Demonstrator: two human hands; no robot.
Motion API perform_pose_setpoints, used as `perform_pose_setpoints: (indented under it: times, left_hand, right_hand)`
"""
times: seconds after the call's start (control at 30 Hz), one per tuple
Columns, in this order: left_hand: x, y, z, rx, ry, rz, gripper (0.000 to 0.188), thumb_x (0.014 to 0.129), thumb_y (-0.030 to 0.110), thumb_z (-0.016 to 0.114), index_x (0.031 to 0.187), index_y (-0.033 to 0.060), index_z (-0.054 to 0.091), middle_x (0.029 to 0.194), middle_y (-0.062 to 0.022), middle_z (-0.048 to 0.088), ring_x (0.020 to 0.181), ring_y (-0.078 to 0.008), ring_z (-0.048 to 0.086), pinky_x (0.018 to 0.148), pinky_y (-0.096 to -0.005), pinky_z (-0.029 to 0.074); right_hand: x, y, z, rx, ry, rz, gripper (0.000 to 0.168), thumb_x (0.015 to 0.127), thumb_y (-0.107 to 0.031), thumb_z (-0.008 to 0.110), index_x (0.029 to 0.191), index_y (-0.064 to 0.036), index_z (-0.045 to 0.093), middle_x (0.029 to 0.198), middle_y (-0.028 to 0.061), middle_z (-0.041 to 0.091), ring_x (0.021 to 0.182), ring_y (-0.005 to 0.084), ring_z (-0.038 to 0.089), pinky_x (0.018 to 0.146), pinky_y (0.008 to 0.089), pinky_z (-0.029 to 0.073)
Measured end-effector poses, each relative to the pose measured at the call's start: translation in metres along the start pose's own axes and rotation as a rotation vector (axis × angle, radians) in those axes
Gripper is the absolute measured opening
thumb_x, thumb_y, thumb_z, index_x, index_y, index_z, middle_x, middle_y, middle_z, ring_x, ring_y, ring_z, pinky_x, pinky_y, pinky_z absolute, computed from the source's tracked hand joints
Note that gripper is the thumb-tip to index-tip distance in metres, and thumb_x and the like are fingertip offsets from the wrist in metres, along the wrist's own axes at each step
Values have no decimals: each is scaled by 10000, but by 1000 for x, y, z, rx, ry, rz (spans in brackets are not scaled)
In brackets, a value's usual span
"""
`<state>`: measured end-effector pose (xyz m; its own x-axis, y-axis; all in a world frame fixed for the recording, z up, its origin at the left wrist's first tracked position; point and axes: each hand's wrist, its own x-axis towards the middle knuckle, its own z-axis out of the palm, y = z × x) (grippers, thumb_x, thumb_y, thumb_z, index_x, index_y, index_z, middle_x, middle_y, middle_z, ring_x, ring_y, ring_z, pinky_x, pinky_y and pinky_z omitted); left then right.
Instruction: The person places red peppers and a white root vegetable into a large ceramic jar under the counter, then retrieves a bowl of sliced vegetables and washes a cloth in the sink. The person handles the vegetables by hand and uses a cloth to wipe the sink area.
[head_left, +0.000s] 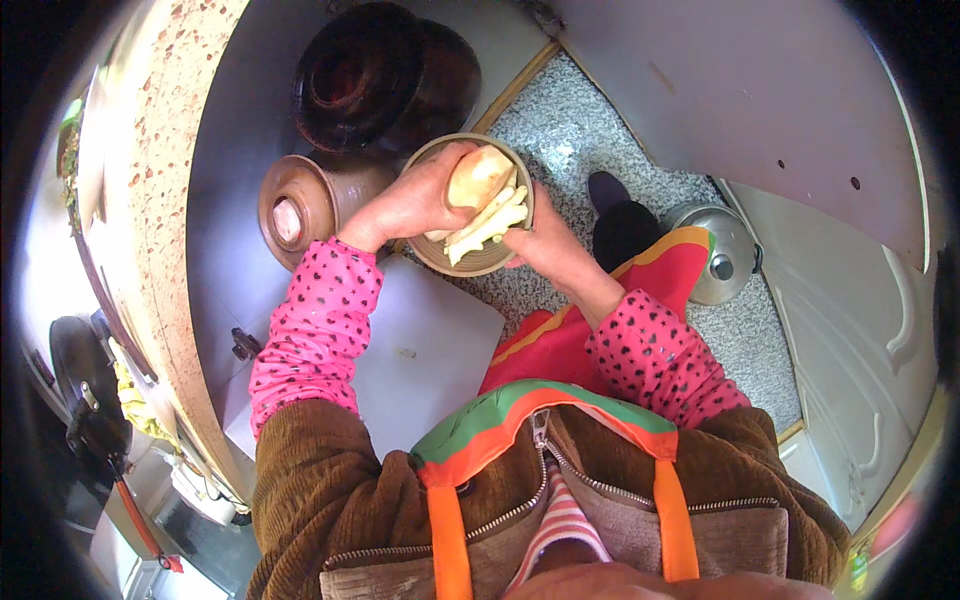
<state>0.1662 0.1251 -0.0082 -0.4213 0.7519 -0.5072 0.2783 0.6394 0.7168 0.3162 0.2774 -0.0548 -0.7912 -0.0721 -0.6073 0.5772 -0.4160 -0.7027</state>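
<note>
My right hand (546, 229) grips the rim of a round ceramic bowl (480, 265) from its right side. Inside the bowl sit a pale, smooth vegetable chunk (481, 176) and several knobbly yellowish-white vegetable pieces (487, 225). My left hand (420, 196) reaches over the left rim, its fingers curled round the smooth chunk; my fingertips are partly hidden. Left of the bowl, partly behind my left wrist, is a brown glazed stoneware jar (364, 184). A round brown piece (311, 187) with a whitish centre (286, 220) is at its left end.
A large dark glazed jar (360, 75) stands beyond. An open cabinet door (420, 322) lies below my left arm, beside a speckled counter edge (176, 150). On the speckled floor (559, 112), a lidded metal pot (716, 259) is near my foot (624, 232). A wok (86, 375) is at far left.
</note>
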Motion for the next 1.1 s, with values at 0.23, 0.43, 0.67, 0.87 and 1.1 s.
perform_pose_setpoints:
  times: [0.23,0.43,0.67,0.87,1.1]
  left_hand:
    - [-27,-9,-5,-827,-1,45,873,784,329,688,1494,58,259,1431,-114,403,1348,-217,367,1120,-340,303]
    - [-47,-14,-31,-1292,258,-24,868,810,458,691,1482,99,274,1241,-187,553,841,-331,682,699,-431,613]
    - [-35,-51,-128,-654,513,-77,695,891,364,649,1443,51,365,1307,-109,541,1095,-205,586,916,-321,488]
    - [1,-86,-188,-213,427,-321,732,840,404,685,1404,13,430,1349,-118,532,1227,-204,513,1038,-302,386]
    - [64,-117,-213,419,424,-451,770,777,466,687,1301,-63,490,1279,-264,559,1198,-348,544,1016,-401,421]
  right_hand:
    - [-4,-12,4,-32,-17,37,708,798,-20,524,1444,-38,234,1343,151,455,1152,244,543,686,309,582]
    - [2,-2,3,-13,-26,55,707,780,-39,552,1416,-19,245,1311,176,471,1105,279,572,628,314,589]
    - [-1,-4,4,-26,-46,31,725,778,-19,512,1441,-21,219,1321,159,469,1105,236,577,643,281,585]
    - [-5,-12,5,7,-66,29,725,785,-9,509,1449,-41,219,1330,150,465,1115,235,571,635,273,587]
    - [-3,-5,3,37,-45,60,768,792,5,511,1481,-57,177,1358,152,450,1146,240,564,661,280,594]
